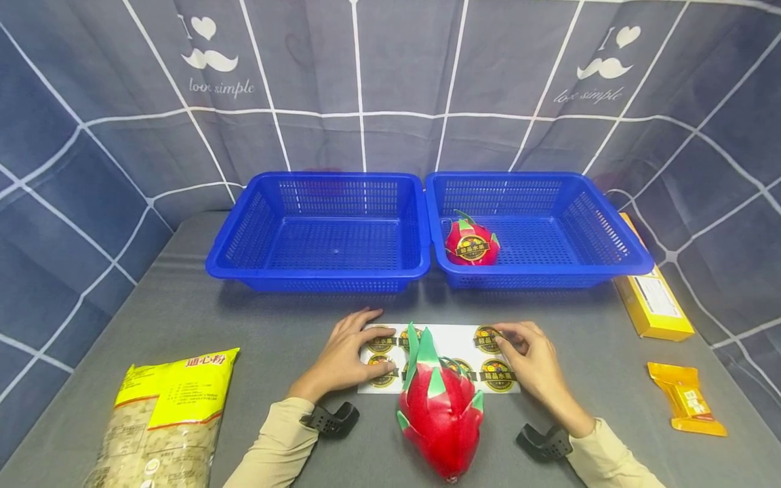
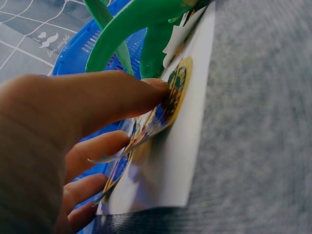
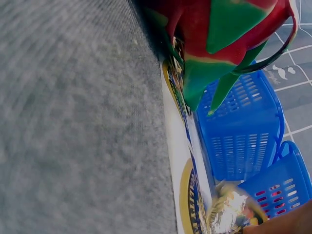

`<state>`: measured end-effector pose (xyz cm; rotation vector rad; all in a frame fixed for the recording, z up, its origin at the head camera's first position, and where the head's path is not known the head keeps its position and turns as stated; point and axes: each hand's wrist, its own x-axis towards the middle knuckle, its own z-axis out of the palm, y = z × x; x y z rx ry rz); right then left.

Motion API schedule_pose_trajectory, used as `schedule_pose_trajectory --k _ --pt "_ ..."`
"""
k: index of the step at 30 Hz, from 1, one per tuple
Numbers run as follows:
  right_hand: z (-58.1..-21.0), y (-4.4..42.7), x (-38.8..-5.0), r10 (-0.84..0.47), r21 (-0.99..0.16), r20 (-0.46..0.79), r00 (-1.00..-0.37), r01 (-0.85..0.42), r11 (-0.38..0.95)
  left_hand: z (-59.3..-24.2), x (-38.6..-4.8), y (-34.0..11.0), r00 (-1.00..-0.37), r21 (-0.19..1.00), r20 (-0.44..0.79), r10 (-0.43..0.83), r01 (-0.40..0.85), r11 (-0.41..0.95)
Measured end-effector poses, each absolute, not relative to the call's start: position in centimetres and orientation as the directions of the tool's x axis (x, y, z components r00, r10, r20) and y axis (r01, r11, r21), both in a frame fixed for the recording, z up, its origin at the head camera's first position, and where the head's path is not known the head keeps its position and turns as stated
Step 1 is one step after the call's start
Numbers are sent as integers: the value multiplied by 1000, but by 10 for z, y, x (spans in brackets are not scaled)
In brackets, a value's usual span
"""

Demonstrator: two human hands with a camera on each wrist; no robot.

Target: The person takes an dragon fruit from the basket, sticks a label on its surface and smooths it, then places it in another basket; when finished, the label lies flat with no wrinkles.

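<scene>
A white sheet of round black-and-gold stickers (image 1: 451, 332) lies on the table, partly covered by a large red dragon fruit with green leaf tips (image 1: 442, 420). My left hand (image 1: 350, 352) rests at the sheet's left end, thumb and fingers fairly straight; in the left wrist view the thumb touches a sticker (image 2: 180, 83) whose neighbour curls up at its edge. At the upper right corner, my right hand (image 1: 531, 356) pinches the edge of a round sticker (image 1: 486, 339). That sticker (image 3: 231, 209) stands lifted from the sheet in the right wrist view, where most of the hand is hidden.
Two blue baskets (image 1: 317, 273) (image 1: 543, 270) stand side by side behind; the right one contains a smaller dragon fruit (image 1: 466, 234) bearing a sticker. At left lies a yellow-topped pasta bag (image 1: 171, 413). A yellow box (image 1: 655, 308) and an orange packet (image 1: 686, 400) lie at right.
</scene>
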<state>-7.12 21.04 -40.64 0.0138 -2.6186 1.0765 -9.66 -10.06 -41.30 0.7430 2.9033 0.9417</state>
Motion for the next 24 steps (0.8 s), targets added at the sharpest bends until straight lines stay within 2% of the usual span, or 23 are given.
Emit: schedule_pose_trajectory --k 4,11,19,24 --pt "-407 211 -72 74 -721 291 -954 -168 672 -413 -97 -101 -888 552 140 437 437 710" --pt "-405 210 -71 78 -785 265 -961 -168 596 -413 -97 -99 -895 582 176 411 431 689" --pt "-397 205 -66 36 -909 267 -963 -240 340 -401 -94 -86 -969 749 178 169 245 616" --pt "-390 202 -62 13 -933 227 -974 -214 289 -385 -84 -71 -985 807 166 41 160 569"
